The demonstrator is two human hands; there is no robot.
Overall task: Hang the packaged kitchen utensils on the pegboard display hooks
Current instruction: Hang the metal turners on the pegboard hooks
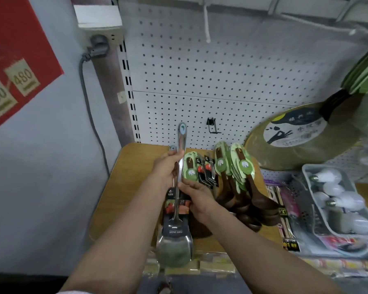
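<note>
Left hand: the left hand [168,166] reaches forward, fingers curled round the upper handle of the packaged steel spatula [177,200].
Right hand: the right hand [197,195] pinches the spatula's black card sleeve at mid-handle.
Spatula: upright, shiny steel, with a blue hanging loop at its top and the blade lowest.
Position: over the bench's [119,177] front left part, its loop below and left of the black pegboard hook [212,125], not touching.

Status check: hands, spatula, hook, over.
Left hand grips spatula handle; right hand on its card. Hook bare, nothing blocking it.
</note>
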